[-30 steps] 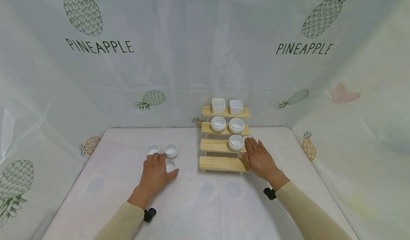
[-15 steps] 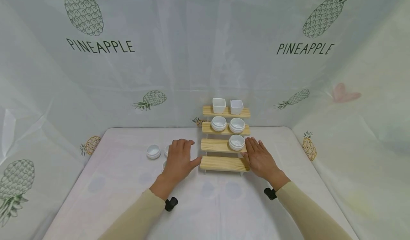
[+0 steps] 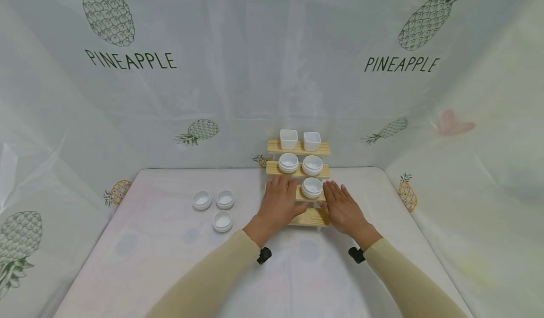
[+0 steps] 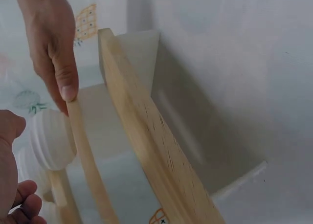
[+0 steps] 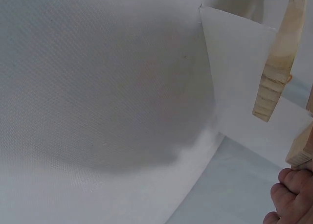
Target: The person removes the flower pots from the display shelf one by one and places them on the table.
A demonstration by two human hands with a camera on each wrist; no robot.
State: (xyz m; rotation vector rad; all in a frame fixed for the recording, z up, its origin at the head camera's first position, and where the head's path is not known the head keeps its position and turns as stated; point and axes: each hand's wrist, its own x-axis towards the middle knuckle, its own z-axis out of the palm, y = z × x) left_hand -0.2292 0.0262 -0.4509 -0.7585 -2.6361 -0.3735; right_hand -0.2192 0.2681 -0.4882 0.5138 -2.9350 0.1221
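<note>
My left hand (image 3: pixel 278 202) hovers over the left part of the stepped wooden stand, thumb spread from the fingers. Nothing shows in the gap between them. Just right of it, a white ridged bowl (image 3: pixel 312 188) stands on the second-lowest shelf (image 3: pixel 300 194). In the left wrist view that bowl (image 4: pixel 53 140) lies beyond my left thumb (image 4: pixel 14 123). With fingers straight in the head view, my right hand (image 3: pixel 343 210) rests against the stand's right side. Its thumb (image 4: pixel 68 93) touches a shelf end. The bottom shelf (image 3: pixel 310 217) is partly hidden by my left hand.
Two round bowls (image 3: pixel 288 163) sit one shelf up, and two square white cups (image 3: pixel 289 139) on the top shelf. Three more bowls (image 3: pixel 223 221) stand on the white-covered table (image 3: pixel 140 271) to the left. A pineapple-print sheet (image 3: pixel 246 87) hangs close behind the stand.
My left hand has left the bowls on the table and moved right to the stand; those three bowls are now uncovered. The right hand has stayed against the stand.
</note>
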